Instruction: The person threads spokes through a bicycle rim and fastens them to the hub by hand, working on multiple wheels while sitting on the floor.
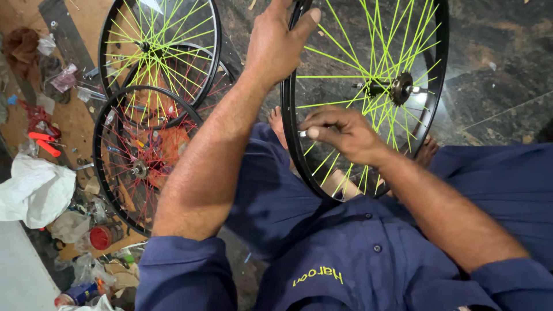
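My right hand [340, 133] pinches a small silver spoke tool [303, 133] between thumb and fingertips, pressed at the inner edge of a black bicycle wheel rim [288, 124]. My left hand [275, 43] wraps closed around the top of the same rim, thumb on its edge. The wheel stands upright between my knees, its neon-green spokes [345, 60] running to a metal hub [400, 87]. To my left, a red-spoked wheel [138, 161] and another green-spoked wheel [158, 49] lie overlapping on the cluttered floor.

Our wheel [368, 98] cut off at the top edge, small tool in our right hand [340, 135] too hidden to tell
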